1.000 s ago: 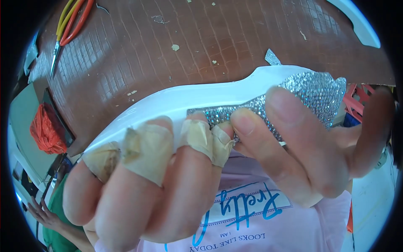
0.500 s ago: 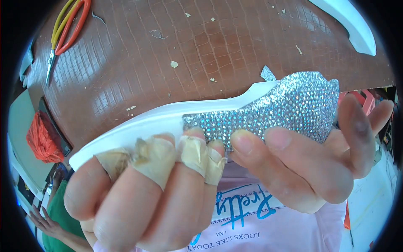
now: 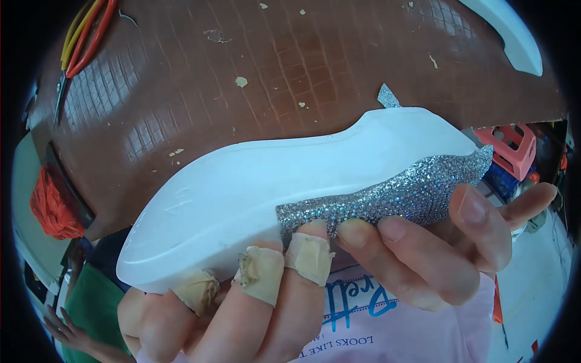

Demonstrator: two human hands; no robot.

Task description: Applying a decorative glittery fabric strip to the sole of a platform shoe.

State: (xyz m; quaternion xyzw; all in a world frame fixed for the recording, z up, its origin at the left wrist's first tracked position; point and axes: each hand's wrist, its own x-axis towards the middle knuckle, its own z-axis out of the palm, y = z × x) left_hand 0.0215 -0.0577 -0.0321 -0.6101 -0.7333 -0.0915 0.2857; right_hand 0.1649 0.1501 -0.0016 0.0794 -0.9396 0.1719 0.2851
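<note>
A white shoe sole (image 3: 290,181) is held close under the camera, its flat face turned up toward me. A silver glitter strip (image 3: 399,193) covers its near side edge from the middle to the right end. My left hand (image 3: 242,308) grips the sole from below, with tan tape wrapped on three fingertips. My right hand (image 3: 436,254) presses its fingers on the glitter strip at the sole's right half.
A brown crocodile-pattern tabletop (image 3: 272,66) lies behind, with scraps on it. Pliers with red and yellow handles (image 3: 85,36) rest at the far left. Another white sole (image 3: 514,36) lies top right. Orange thread (image 3: 51,206) sits left, a red crate (image 3: 514,145) right.
The sole has been rotated so its broad white face now points up, and the glitter strip has shifted to the near edge. Both hands stayed on it.
</note>
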